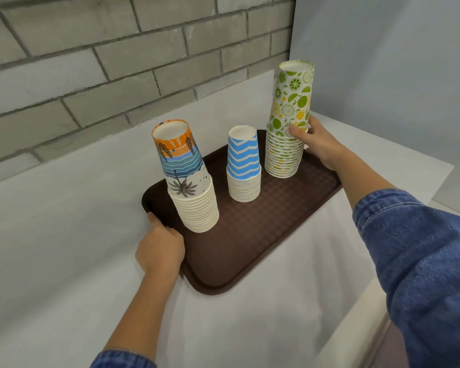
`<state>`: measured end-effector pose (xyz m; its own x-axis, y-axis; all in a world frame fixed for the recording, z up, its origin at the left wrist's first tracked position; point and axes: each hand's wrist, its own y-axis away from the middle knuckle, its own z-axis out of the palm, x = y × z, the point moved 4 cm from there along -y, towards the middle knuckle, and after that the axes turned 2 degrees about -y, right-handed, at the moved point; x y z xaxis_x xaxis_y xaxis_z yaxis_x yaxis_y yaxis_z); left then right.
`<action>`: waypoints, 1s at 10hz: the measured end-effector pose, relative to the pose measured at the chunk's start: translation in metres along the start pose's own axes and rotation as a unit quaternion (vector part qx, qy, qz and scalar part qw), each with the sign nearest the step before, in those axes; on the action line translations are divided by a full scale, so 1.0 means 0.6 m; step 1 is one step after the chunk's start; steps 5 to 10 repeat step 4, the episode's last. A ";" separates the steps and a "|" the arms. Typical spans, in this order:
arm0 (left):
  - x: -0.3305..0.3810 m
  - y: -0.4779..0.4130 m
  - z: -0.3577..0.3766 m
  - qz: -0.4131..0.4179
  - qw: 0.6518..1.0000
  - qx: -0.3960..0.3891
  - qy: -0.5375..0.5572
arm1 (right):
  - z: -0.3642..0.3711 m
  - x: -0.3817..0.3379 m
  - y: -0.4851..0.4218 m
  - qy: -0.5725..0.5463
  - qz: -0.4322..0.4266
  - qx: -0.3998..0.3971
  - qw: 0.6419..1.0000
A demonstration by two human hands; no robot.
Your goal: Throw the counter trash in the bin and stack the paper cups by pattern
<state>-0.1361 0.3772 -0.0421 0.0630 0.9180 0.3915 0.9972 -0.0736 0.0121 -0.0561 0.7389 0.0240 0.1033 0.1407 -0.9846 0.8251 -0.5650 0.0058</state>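
Three upside-down stacks of paper cups stand on a dark brown tray [250, 248]. The palm-tree stack [187, 179] is at the left, the blue zigzag stack [243, 166] in the middle, the tall lime-print stack [290, 118] at the far right. My right hand [314, 140] grips the lime-print stack about halfway up, thumb on its front. My left hand [161, 248] holds the tray's left rim, fingers curled over the edge.
The tray lies on a white-covered counter [64, 248] against a grey brick wall [91, 62]. A white panel [396, 62] rises at the right. The counter's edge runs along the lower right.
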 end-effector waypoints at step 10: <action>-0.026 0.006 -0.026 0.044 0.986 -0.087 0.133 | 0.027 0.026 0.150 -0.060 -0.066 0.235 0.968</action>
